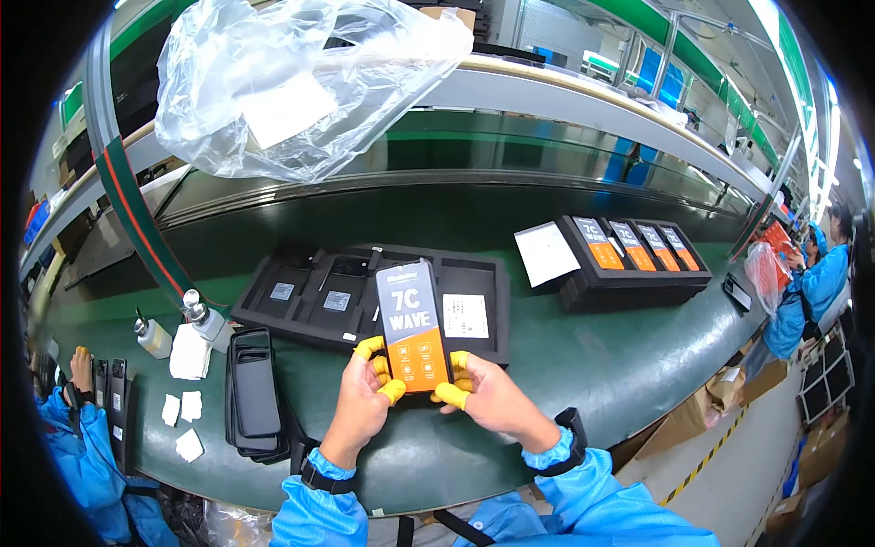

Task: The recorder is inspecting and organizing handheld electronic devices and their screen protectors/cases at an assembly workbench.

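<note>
I hold a smartphone (415,319) upright by its lower edges, its grey and orange front film facing me. My left hand (365,401) grips the lower left side and my right hand (492,397) the lower right, with yellow finger cots on the fingertips of both. Behind the phone lies a black foam tray (260,314) with compartments, partly hidden by it. Two dark phones (346,266) lie back up in its left part, with small labels on or beside them. A white printed card (466,316) is in its right part. To the left is a stack of black phone cases (252,392).
Further right, stacked foam trays (629,287) hold several orange-film phones, beside a white sheet (547,253). Dispenser bottles (153,337) and white wipes (190,351) lie left. A plastic bag (310,82) hangs over the shelf edge. Co-workers in blue sit at both sides; one hand (81,372) shows left.
</note>
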{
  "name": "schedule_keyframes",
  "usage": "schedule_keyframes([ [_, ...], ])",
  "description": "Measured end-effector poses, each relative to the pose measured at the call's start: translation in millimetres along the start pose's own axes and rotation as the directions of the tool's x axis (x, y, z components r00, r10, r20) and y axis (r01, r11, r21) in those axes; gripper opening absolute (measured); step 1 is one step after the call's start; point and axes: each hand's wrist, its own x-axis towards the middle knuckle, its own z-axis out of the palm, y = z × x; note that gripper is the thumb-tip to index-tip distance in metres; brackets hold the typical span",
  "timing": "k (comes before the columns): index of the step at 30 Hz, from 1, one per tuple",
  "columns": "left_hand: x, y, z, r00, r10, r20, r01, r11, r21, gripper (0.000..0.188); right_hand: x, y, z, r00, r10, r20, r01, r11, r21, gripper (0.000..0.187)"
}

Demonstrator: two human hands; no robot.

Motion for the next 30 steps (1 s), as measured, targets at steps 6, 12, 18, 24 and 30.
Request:
schedule_keyframes([
  [6, 1.7, -24.4, 9.6, 0.997, 0.074, -0.027, -0.07, 0.991, 0.117, 0.057, -9.2, 18.8, 10.1, 0.96, 0.001, -0.281, -0.045, 0.987, -0.152, 0.023],
  [12, 2.2, -23.2, 9.3, 0.998, 0.049, -0.051, -0.037, 0.974, 0.222, 0.053, -14.8, 17.3, 11.1, 0.924, -0.253, -0.287, 0.085, 0.868, -0.488, 0.033],
  [18, -2.4, -15.6, 11.9, 0.995, 0.018, 0.099, -0.032, 0.99, 0.141, 0.047, 5.8, -3.7, -1.1, 0.924, -0.208, -0.322, 0.18, 0.977, -0.115, 0.048],
  [24, -1.1, 3.0, -2.8, 0.892, 0.361, -0.273, -0.27, 0.908, 0.32, 0.034, 45.2, -21.6, -41.9, 0.813, -0.262, -0.52, 0.194, 0.964, -0.183, 0.062],
  [30, -36.1, 56.7, -52.8, 0.653, 0.599, -0.462, -0.09, 0.668, 0.739, 0.027, 77.1, -36.4, -67.5, 0.839, -0.278, -0.467, -0.293, 0.492, -0.82, 0.064],
])
